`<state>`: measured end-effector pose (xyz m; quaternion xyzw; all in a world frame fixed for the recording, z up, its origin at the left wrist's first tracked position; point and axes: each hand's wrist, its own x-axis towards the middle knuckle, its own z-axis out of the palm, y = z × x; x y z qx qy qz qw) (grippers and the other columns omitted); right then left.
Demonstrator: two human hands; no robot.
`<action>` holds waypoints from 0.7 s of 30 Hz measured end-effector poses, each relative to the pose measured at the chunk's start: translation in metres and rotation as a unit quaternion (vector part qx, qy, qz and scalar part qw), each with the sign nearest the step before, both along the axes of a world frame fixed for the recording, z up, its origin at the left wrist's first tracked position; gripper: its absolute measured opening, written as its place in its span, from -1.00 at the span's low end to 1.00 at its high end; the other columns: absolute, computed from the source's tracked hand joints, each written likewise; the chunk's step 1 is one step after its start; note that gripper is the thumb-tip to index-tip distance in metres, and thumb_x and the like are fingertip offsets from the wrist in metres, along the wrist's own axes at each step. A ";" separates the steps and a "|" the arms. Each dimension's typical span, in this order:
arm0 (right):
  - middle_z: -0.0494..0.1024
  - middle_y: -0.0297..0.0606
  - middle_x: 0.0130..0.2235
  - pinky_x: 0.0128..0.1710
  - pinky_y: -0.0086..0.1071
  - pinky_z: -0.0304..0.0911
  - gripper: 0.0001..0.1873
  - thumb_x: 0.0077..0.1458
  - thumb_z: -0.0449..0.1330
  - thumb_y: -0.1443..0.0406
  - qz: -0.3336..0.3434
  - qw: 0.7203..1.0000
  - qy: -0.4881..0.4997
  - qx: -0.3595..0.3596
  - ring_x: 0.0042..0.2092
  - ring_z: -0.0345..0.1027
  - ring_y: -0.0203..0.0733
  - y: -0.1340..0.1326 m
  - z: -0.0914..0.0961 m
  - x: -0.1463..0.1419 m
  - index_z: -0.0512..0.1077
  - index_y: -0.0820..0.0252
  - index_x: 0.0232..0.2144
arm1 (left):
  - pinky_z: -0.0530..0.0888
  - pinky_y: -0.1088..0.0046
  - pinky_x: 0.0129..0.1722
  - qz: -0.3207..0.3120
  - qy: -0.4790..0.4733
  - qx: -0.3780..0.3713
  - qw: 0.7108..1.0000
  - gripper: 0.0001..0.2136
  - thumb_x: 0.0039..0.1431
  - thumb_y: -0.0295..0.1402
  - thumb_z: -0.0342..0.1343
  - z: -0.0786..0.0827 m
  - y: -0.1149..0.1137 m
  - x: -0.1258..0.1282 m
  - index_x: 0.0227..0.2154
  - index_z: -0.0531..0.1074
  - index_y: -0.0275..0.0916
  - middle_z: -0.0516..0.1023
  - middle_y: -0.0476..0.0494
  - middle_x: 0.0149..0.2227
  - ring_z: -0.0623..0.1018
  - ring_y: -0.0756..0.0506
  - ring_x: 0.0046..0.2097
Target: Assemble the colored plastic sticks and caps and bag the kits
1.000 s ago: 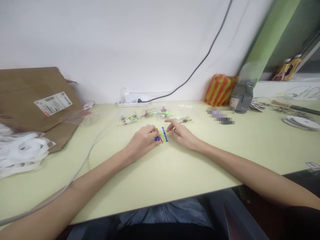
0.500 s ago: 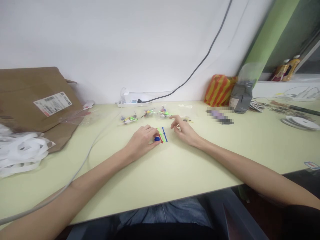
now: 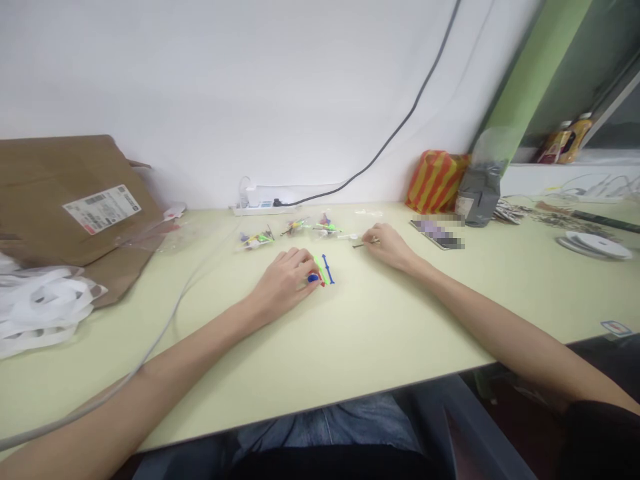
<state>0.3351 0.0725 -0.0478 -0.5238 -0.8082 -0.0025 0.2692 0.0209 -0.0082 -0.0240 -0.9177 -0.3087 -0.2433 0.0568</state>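
My left hand (image 3: 286, 280) rests on the table with its fingertips closed around a small round blue plastic piece (image 3: 313, 278). Right beside those fingertips lie a blue arrow (image 3: 327, 269), a bright green arrow (image 3: 320, 265) and a red arrow (image 3: 321, 280), the red one partly covered. Farther back, my right hand (image 3: 389, 245) has its fingers curled down and pressed together over a thin black stick (image 3: 357, 246), whose end pokes out on the left. A small white piece (image 3: 349, 237) lies just left of that hand. What else is under its fingers is hidden.
Several bundles of colourful plastic pieces (image 3: 257, 239) lie toward the wall, near a power strip (image 3: 260, 209). A brown package (image 3: 60, 207) and white strips (image 3: 47, 300) are at left. A phone (image 3: 436, 235) and a striped bag (image 3: 436, 181) stand right. A grey cable (image 3: 175, 310) crosses my left arm.
My right hand has moved right and slightly back from above the arrows, lowering its fingers onto the small pieces there. The left hand stays in place with the blue piece.
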 end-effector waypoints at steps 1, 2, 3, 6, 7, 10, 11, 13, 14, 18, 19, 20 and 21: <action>0.52 -0.08 -0.19 -0.07 -0.23 0.21 -0.79 0.11 0.12 0.39 0.002 1.000 -0.022 -0.007 -0.11 0.34 -0.02 0.001 -0.001 0.000 0.54 0.21 -0.25 | 0.35 0.22 -0.08 0.002 -0.003 -0.001 1.000 -0.88 0.33 -0.34 0.04 0.001 -0.001 0.001 -0.19 0.45 -0.20 0.48 -0.19 -0.12 0.43 -0.19 -0.07; 0.51 -0.08 -0.18 -0.09 -0.25 0.21 -0.77 0.10 0.12 0.41 0.004 0.999 -0.038 -0.013 -0.12 0.35 -0.04 0.001 -0.002 -0.001 0.53 0.21 -0.22 | 0.35 0.21 -0.07 0.003 -0.006 -0.001 1.000 -0.87 0.35 -0.33 0.01 0.002 -0.002 0.001 -0.17 0.44 -0.20 0.48 -0.20 -0.11 0.43 -0.19 -0.06; 0.50 -0.09 -0.18 -0.12 -0.26 0.21 -0.74 0.10 0.11 0.43 0.008 0.999 -0.049 -0.018 -0.15 0.35 -0.06 0.001 -0.002 -0.002 0.52 0.22 -0.19 | 0.35 0.21 -0.06 0.003 -0.006 -0.001 1.000 -0.85 0.37 -0.34 -0.02 0.003 -0.003 0.002 -0.15 0.43 -0.21 0.48 -0.21 -0.10 0.43 -0.19 -0.06; 0.48 -0.12 -0.19 -0.19 -0.29 0.20 -0.65 0.11 0.07 0.46 0.007 0.999 -0.043 -0.029 -0.22 0.36 -0.11 -0.001 -0.003 -0.003 0.44 0.23 -0.05 | 0.34 0.20 -0.03 0.000 0.000 -0.003 1.000 -0.82 0.39 -0.36 -0.08 0.004 -0.005 0.003 -0.10 0.41 -0.22 0.47 -0.22 -0.07 0.43 -0.19 -0.04; 0.48 -0.12 -0.18 -0.20 -0.29 0.20 -0.63 0.12 0.07 0.45 -0.001 0.999 -0.034 -0.025 -0.22 0.36 -0.10 -0.002 -0.003 -0.003 0.41 0.23 -0.01 | 0.35 0.20 -0.03 -0.002 0.001 -0.004 1.000 -0.81 0.39 -0.37 -0.08 0.004 -0.005 0.003 -0.09 0.40 -0.23 0.47 -0.23 -0.07 0.43 -0.19 -0.03; 0.46 -0.06 -0.10 -0.17 -0.23 0.22 -0.65 0.16 0.10 0.37 -0.042 0.999 -0.031 0.011 -0.11 0.34 0.00 -0.004 -0.003 -0.001 0.36 0.21 0.02 | 0.35 0.20 -0.02 -0.007 0.002 -0.007 1.000 -0.80 0.38 -0.38 -0.08 0.003 -0.004 0.003 -0.06 0.40 -0.22 0.47 -0.23 -0.05 0.44 -0.19 -0.03; 0.45 -0.04 -0.09 -0.15 -0.21 0.22 -0.68 0.16 0.12 0.34 -0.055 0.997 -0.042 0.017 -0.07 0.32 0.04 -0.004 -0.002 -0.001 0.36 0.20 -0.01 | 0.35 0.20 -0.02 -0.008 0.002 -0.008 1.000 -0.80 0.38 -0.38 -0.08 0.003 -0.004 0.003 -0.06 0.40 -0.22 0.47 -0.23 -0.05 0.44 -0.19 -0.03; 0.45 -0.01 -0.10 -0.12 -0.17 0.22 -0.75 0.15 0.14 0.33 -0.066 0.995 -0.068 0.010 -0.05 0.30 0.09 -0.004 -0.002 0.000 0.38 0.20 -0.09 | 0.35 0.20 -0.02 -0.012 0.009 -0.010 1.000 -0.80 0.38 -0.39 -0.08 0.002 -0.003 0.002 -0.06 0.40 -0.22 0.47 -0.23 -0.05 0.44 -0.19 -0.02; 0.46 0.00 -0.12 -0.12 -0.16 0.21 -0.79 0.14 0.15 0.33 -0.066 0.995 -0.077 0.003 -0.05 0.29 0.10 -0.004 -0.002 -0.001 0.39 0.20 -0.13 | 0.36 0.19 -0.02 -0.014 0.014 -0.010 1.000 -0.80 0.37 -0.39 -0.08 0.001 -0.002 0.002 -0.06 0.41 -0.22 0.47 -0.23 -0.05 0.44 -0.20 -0.02; 0.49 -0.03 -0.15 -0.12 -0.17 0.20 -0.86 0.13 0.17 0.31 -0.055 0.997 -0.048 0.021 -0.06 0.29 0.09 -0.010 0.002 -0.008 0.37 0.18 -0.22 | 0.36 0.18 -0.02 -0.014 0.015 -0.009 1.000 -0.80 0.35 -0.41 -0.07 0.000 -0.002 0.001 -0.09 0.43 -0.21 0.48 -0.23 -0.05 0.44 -0.21 0.00; 0.49 -0.05 -0.16 -0.12 -0.17 0.20 -0.87 0.14 0.17 0.29 -0.045 0.998 -0.028 0.031 -0.07 0.30 0.07 -0.013 0.004 -0.012 0.36 0.17 -0.23 | 0.36 0.18 -0.02 -0.012 0.010 -0.008 1.000 -0.80 0.35 -0.41 -0.06 0.001 -0.002 0.002 -0.09 0.44 -0.21 0.48 -0.23 -0.05 0.44 -0.21 0.00; 0.50 -0.08 -0.16 -0.12 -0.19 0.20 -0.86 0.15 0.16 0.28 -0.030 0.999 -0.002 0.036 -0.09 0.31 0.04 -0.018 0.007 -0.016 0.34 0.16 -0.22 | 0.36 0.18 -0.01 -0.009 0.006 -0.005 1.000 -0.80 0.35 -0.41 -0.05 0.001 -0.002 0.002 -0.09 0.44 -0.21 0.49 -0.22 -0.06 0.44 -0.21 0.00; 0.50 -0.12 -0.17 -0.14 -0.21 0.21 -0.85 0.16 0.15 0.27 -0.012 0.999 0.028 0.036 -0.12 0.32 0.01 -0.023 0.009 -0.022 0.32 0.15 -0.20 | 0.36 0.18 -0.01 -0.007 0.002 -0.003 1.000 -0.81 0.35 -0.40 -0.05 0.001 -0.003 0.002 -0.09 0.44 -0.21 0.49 -0.22 -0.06 0.44 -0.21 0.01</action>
